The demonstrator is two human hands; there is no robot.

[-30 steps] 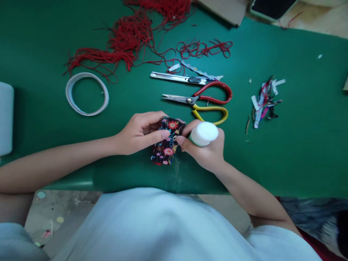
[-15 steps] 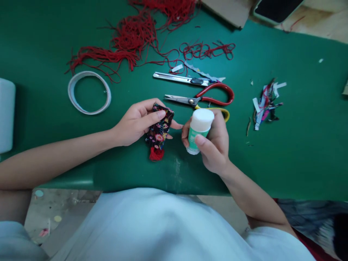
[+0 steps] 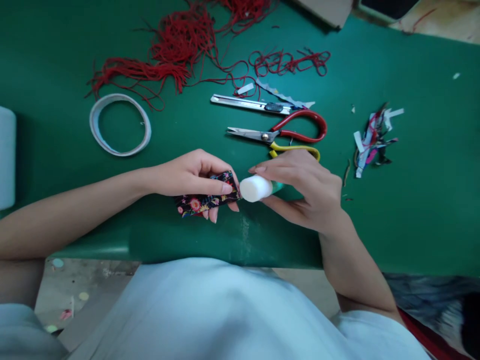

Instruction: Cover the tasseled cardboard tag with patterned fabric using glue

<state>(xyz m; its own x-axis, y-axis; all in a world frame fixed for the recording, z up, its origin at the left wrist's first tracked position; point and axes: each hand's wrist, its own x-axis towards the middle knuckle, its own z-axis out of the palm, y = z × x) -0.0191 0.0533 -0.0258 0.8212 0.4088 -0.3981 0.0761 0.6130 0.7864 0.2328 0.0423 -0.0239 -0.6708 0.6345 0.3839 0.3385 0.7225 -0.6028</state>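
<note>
My left hand [image 3: 198, 175] is closed on a small black floral fabric piece [image 3: 204, 202], thumb on top and fingers beneath. The piece lies nearly level, and its red tassel is mostly hidden. My right hand [image 3: 305, 187] grips a glue stick [image 3: 257, 188] with a white end and a green label. That white end points left and meets, or nearly meets, the right edge of the fabric; which of the two I cannot tell. Just beyond my right hand are scissors [image 3: 275, 135] with one red and one yellow handle, and a utility knife [image 3: 249, 104].
Red cords [image 3: 183, 40] lie in a tangle at the back of the green table [image 3: 412, 220]. A roll of tape [image 3: 93, 125] rests at the left, near a white object [image 3: 6, 157]. Fabric and paper scraps [image 3: 371, 142] are heaped at the right. A phone [image 3: 390, 7] sits at the back right.
My left hand has turned the fabric piece from upright to nearly level. The glue stick has tipped over to point left and come up to the fabric's edge.
</note>
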